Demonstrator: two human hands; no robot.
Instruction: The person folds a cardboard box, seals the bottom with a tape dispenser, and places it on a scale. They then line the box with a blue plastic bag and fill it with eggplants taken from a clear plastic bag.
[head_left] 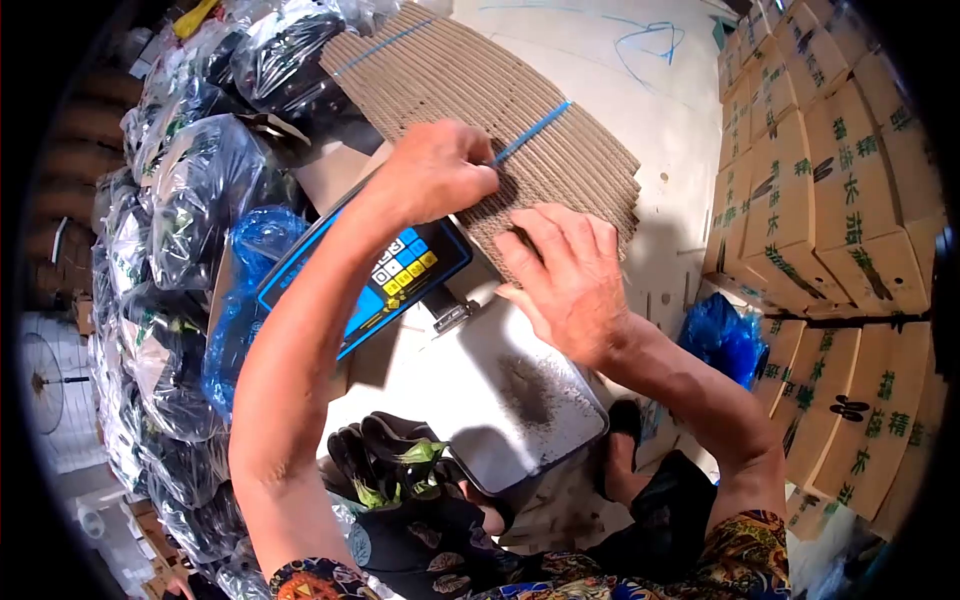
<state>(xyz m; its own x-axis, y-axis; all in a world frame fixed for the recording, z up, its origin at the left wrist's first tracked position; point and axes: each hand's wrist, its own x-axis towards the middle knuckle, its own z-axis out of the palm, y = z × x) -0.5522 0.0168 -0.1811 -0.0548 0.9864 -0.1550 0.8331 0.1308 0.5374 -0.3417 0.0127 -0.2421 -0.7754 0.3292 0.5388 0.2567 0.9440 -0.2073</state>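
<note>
A stack of flattened cardboard boxes (470, 75), bound with blue strapping, lies beyond the scale. My left hand (440, 172) is closed in a fist at the near end of one blue strap (535, 130), which runs into its fingers. Spread over the near edge of the stack, the fingers of my right hand (570, 275) touch the cardboard. Under my left forearm is the scale's blue display panel (408, 265), partly covered by the arm. The scale's metal platform (480, 430) carries scattered dirt, and several eggplants (400, 445) lie at its left.
Clear plastic bags of dark produce (190, 210) are piled along the left. Printed cartons (840, 190) stand stacked on the right, with a blue plastic bag (720, 340) beside them. Loose blue strapping (650, 42) lies on the floor at the back.
</note>
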